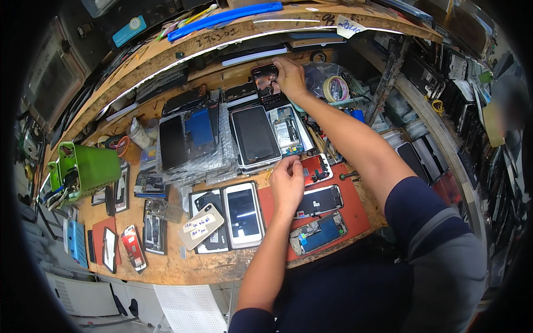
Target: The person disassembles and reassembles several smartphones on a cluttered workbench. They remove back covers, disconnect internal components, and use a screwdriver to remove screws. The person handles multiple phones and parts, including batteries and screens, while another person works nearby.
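At the back of the bench, my right hand (291,76) is closed on the right edge of a dark smartphone (264,82) whose lit screen shows a picture. My left hand (287,183) is nearer the front, its fingers curled; whatever they may hold is hidden. Just right of it lies a red-backed phone screen with a white frame (317,168). Beyond it are an opened phone with bare inner parts (285,133) and a dark-screened tablet (255,136). On the red mat (357,208) rest a dark phone screen (320,201) and a phone frame with a blue area (319,233).
Left of the tablet, bubble-wrapped devices (191,136) form a pile. A white phone (242,213) and a gold phone (201,226) lie near the front edge. A green basket (94,169) stands at left. The wooden shelf (244,32) overhangs the back; a tape roll (335,89) sits right.
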Motion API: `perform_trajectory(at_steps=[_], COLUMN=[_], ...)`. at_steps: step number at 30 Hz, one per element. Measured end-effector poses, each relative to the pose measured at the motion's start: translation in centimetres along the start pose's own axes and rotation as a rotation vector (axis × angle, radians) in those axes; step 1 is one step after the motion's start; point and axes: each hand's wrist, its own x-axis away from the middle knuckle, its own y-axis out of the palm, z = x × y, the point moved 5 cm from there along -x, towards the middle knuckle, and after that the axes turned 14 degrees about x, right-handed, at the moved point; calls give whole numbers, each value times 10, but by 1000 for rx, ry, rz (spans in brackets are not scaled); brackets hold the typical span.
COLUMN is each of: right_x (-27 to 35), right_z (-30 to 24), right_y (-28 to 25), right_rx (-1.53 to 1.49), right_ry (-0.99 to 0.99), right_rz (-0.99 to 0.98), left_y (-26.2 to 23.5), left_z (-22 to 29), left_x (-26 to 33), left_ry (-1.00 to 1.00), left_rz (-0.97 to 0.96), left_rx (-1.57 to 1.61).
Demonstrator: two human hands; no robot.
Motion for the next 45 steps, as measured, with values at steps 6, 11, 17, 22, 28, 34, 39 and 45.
perform_trajectory(at_steps=[6,11,17,22,28,34,39,45], right_x=[19,11,3,10,10,12,11,38], right_z=[-1,-1,-1,2,14,17,20,-20], right_y=[-2,9,5,-9,-6,-15,-22,-108], right_rx=[-7,15,25,13,105,92,100,-69], right_ry=[-32,54,146,181,264,302,313,258], right_rz=[-59,-236,-419,-384,-454,-454,-416,-394], left_y=[2,2,0,0,0,0,-3,-33], left_z=[5,3,3,7,13,11,9,29], left_x=[2,2,0,1,3,2,0,-13], left_ry=[-3,9,84,55,117,115,162,195], left_rz=[-18,7,0,-13,-4,-3,31,211], left_rx=[-58,-59,-147,-160,-135,-133,-142,192])
